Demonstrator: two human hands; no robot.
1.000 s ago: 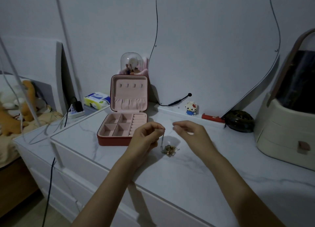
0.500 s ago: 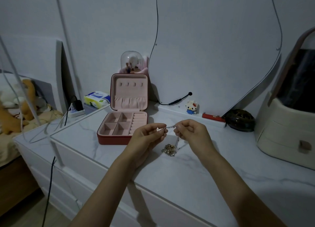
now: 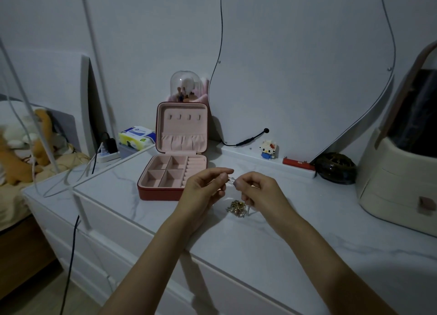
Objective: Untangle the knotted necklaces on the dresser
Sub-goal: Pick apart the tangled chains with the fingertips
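A small tangled heap of gold and silver necklaces lies on the white marble dresser top. A thin silver chain end is lifted above the heap, pinched between both hands. My left hand grips it from the left with thumb and forefinger. My right hand pinches it from the right, fingertips almost touching the left hand's. The rest of the chain runs down behind my right fingers to the heap.
An open pink-lined red jewellery box stands just left of my hands. A toy figure, red bar and dark round object line the back. A cream cosmetics case sits at right; a mirror is behind.
My right hand came in and took hold of the chain my left hand had lifted. Both hands have since drawn close together, holding the chain end above the heap.
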